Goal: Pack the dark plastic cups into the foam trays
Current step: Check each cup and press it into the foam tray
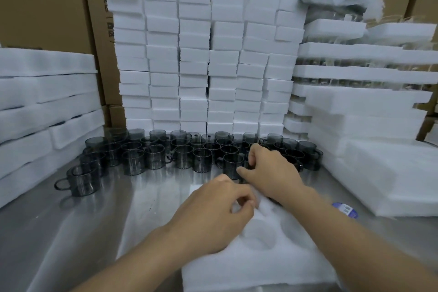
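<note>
A white foam tray (260,258) with round pockets lies on the steel table right in front of me. Behind it stand several dark see-through cups with handles (182,156) in rows. My left hand (213,216) rests on the tray's far left part, fingers curled, thumb and forefinger pinched at the foam. My right hand (267,170) reaches over the tray's far edge and grips a dark cup (233,163) at the front of the rows; my fingers hide most of that cup's right side.
Stacks of white foam blocks (201,59) rise behind the cups. Packed foam trays are piled at the left (42,111) and right (369,125). A lone cup (80,181) stands front left. A blue-and-white tape roll (345,210) lies at the right. Cardboard boxes line the back.
</note>
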